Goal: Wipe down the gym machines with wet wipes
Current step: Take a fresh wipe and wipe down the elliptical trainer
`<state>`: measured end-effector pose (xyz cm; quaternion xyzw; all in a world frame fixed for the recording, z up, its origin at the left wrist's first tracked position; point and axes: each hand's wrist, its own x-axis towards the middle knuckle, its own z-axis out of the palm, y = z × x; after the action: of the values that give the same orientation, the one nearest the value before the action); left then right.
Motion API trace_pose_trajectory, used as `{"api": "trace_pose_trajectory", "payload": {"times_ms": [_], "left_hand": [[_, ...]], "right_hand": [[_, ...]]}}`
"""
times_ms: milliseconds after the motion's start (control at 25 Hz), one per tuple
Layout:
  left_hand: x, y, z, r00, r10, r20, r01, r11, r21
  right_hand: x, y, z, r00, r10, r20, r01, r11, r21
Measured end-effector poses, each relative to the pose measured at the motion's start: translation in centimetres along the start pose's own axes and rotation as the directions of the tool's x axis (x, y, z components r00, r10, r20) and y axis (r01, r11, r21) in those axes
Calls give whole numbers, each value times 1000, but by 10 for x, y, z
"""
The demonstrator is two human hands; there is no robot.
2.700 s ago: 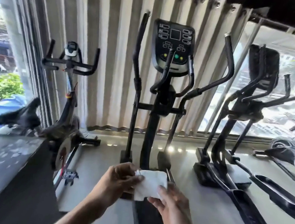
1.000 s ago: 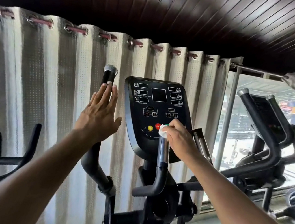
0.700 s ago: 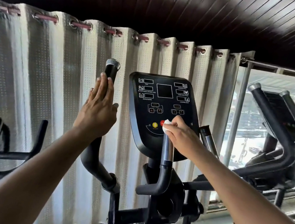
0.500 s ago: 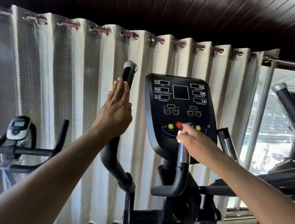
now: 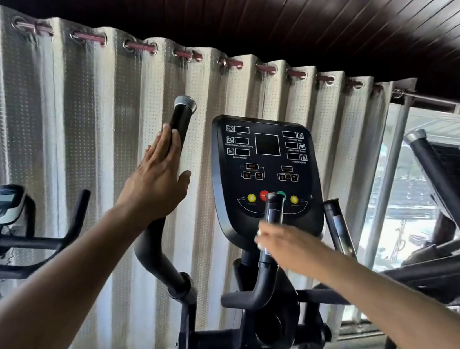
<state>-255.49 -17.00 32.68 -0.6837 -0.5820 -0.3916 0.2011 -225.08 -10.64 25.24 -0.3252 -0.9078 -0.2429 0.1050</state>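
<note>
Far left I see an exercise bike, untouched and well apart from my work. My left hand lies flat, fingers straight, against the elliptical's tall left handlebar, steadying it without gripping. The console sits just to its right. In front of the console stands the short pulse-grip handle, and my right hand is blurred across its lower part, with a sliver of white wet wipe showing at the fingertips. I can't tell how tightly those fingers curl. I judge I'm mid-stroke, wiping down this grip; next I need to cover the console and the other handles.
</note>
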Motion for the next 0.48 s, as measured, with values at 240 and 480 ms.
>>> {"api": "trace_pose_trajectory", "payload": {"times_ms": [240,480], "left_hand": [[-2,-1,0,1000,5,30,-8,995,98],[-3,4,-2,999,-36,-4,36,998,43]], "right_hand": [[5,24,-2,994,-20,-106,15,999,-42],[23,6,26,750,464,-472,-333,881,336]]}}
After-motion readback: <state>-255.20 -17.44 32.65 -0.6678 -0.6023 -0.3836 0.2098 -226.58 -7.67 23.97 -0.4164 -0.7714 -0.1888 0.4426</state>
